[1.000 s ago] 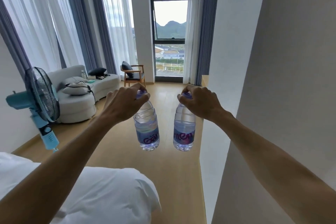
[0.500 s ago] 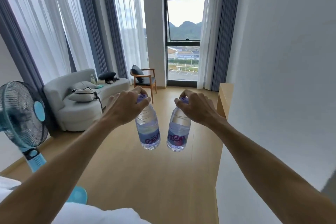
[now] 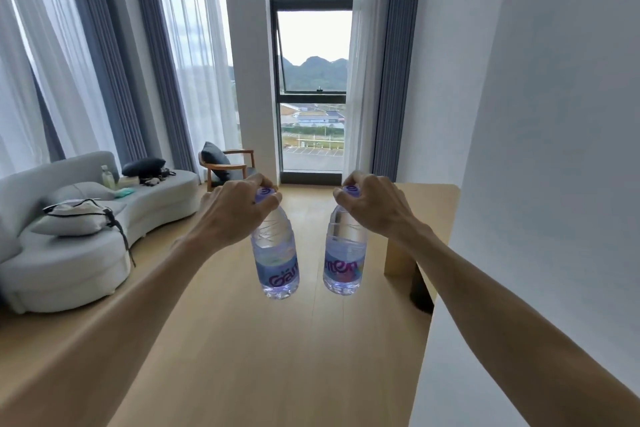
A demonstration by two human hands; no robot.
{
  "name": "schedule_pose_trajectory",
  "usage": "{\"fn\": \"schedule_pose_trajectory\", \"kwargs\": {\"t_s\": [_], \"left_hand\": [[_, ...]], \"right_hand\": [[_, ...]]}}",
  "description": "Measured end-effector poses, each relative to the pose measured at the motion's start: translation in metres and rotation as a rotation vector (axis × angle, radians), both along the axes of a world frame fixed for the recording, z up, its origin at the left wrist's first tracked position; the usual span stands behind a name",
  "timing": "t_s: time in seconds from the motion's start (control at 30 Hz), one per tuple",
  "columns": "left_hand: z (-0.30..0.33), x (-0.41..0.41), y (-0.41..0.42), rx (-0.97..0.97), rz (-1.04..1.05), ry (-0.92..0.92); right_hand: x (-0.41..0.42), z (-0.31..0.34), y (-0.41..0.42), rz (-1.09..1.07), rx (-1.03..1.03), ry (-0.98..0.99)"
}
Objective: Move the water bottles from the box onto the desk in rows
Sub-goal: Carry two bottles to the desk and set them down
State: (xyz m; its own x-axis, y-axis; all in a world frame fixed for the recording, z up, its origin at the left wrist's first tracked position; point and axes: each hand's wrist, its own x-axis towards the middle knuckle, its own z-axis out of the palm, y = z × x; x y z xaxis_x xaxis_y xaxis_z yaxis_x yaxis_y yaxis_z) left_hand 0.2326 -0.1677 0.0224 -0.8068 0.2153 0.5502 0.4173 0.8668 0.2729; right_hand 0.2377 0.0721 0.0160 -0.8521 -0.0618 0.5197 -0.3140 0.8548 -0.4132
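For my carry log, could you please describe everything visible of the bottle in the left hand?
The left bottle is clear ribbed plastic, full of water, with a purple cap and a blue label bearing purple letters. It hangs upright in the air above the wooden floor, apart from the right bottle. The left hand grips it from above round the cap; nothing else touches it.

Left hand, right hand each grip bottle by cap: left bottle, right bottle.

left bottle label "gan", right bottle "nten"
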Motion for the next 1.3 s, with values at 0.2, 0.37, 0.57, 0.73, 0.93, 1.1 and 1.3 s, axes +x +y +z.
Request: {"fn": "schedule_pose_trajectory", "kwargs": {"t_s": [0.2, 0.37, 0.57, 0.73, 0.93, 1.1, 1.3], "left_hand": [[0.011, -0.120, 0.025, -0.012, -0.036, -0.005], [0.001, -0.223, 0.046, -0.007, -0.078, -0.021], [-0.014, -0.347, 0.083, -0.027, -0.086, -0.019], [-0.017, -0.449, 0.123, -0.078, -0.082, -0.062], [-0.023, -0.555, 0.168, -0.052, -0.093, -0.076], [-0.029, -0.638, 0.214, -0.032, -0.151, -0.077], [-0.045, -0.742, 0.275, -0.028, -0.261, -0.097]], "right_hand": [[-0.112, 0.005, 0.026, -0.024, -0.054, 0.020], [-0.202, -0.007, 0.051, -0.046, -0.034, -0.015], [-0.324, -0.025, 0.087, -0.040, -0.005, -0.056], [-0.430, -0.027, 0.128, -0.013, 0.020, -0.093], [-0.532, -0.033, 0.173, -0.043, -0.019, -0.075], [-0.604, -0.046, 0.214, -0.079, -0.036, -0.088], [-0.689, -0.058, 0.270, -0.149, -0.017, -0.143]]}}
